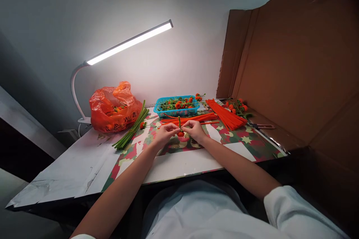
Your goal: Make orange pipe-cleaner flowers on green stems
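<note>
Grips of left hand (167, 133) and right hand (194, 130) pinch a small orange-and-green piece (181, 134) over the table (174, 168). Beyond sits a blue basket (179, 112).

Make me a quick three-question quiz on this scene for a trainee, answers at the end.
1. True or false: the lamp is lit.
2. What do the left hand and right hand both hold?
A) the bag
B) a small orange-and-green piece
C) the cardboard
3. Fill in: in the picture, the green bundle lies to the ___ of the blue basket.

Key: 1. True. 2. B. 3. Left.
</note>
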A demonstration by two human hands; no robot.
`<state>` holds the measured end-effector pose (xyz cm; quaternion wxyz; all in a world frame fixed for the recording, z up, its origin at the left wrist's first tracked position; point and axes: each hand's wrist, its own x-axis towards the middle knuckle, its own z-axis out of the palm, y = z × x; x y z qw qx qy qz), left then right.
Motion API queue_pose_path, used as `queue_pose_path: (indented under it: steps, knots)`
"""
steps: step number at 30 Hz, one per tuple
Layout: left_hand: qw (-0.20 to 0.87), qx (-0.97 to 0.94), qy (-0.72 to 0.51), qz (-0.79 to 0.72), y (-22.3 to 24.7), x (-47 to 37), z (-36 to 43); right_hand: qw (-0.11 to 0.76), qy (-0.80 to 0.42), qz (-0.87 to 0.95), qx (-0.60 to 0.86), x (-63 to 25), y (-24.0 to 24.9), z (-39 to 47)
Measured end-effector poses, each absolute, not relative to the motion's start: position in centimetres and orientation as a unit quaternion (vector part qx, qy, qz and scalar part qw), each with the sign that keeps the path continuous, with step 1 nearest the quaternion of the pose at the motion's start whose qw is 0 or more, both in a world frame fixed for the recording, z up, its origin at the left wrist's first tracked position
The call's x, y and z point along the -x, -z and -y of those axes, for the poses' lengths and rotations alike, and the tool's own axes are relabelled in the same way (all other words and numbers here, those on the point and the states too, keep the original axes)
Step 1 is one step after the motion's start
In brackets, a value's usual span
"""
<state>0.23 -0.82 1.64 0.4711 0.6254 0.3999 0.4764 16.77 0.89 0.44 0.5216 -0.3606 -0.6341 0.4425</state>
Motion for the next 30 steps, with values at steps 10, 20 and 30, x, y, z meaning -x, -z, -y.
queue_pose_path:
  steps: [10,20,30]
  knots:
    - [0.478,-0.614,-0.466,-0.421,-1.3,-0.5,0.9,0.54,-0.445,0.618,0.358,-16.2,0.3,-1.2]
    - [0.518,-0.634,-0.416,-0.395,-1.9,0.3,0.7,0.433,-0.509,0.688,0.284,-17.6,-1.8,-1.3]
    - [0.591,-0.645,-0.32,-0.364,-2.5,1.0,1.1,0.338,-0.539,0.731,0.249,-18.8,-3.4,-0.3]
